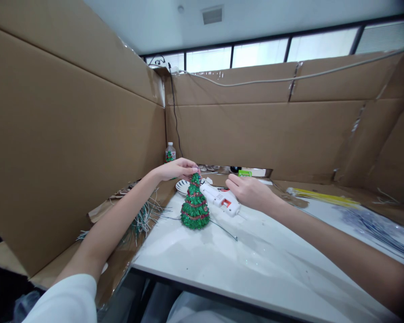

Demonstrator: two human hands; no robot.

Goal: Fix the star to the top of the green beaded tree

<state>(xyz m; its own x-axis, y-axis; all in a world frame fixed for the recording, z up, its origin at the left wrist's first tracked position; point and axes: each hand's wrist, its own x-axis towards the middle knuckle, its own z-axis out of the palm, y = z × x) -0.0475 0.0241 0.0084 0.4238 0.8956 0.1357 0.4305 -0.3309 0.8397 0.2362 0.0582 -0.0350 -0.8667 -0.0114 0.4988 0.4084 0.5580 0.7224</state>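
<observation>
A small green Christmas tree (194, 207), wound with reddish garland bands, is upright over the white table. My left hand (179, 169) reaches in from the left, its fingers closed around the tip of the tree. To the right, my right hand (251, 192) is raised with its fingers pinched together; what they hold, if anything, is hidden. Behind the tree and below that hand lies a white glue gun (218, 197) with a red-orange part. A thin dark wire (225, 229) stretches out from the tree's base to the right.
A cut bundle of wires (144, 220) lies at the table's left edge. Farther back are a striped plate (182, 186), a plastic bottle (170, 153) and a green packet (244, 173). Yellow strips (323, 195) and dark wires (387, 235) lie right. Cardboard walls (235, 130) enclose the workspace.
</observation>
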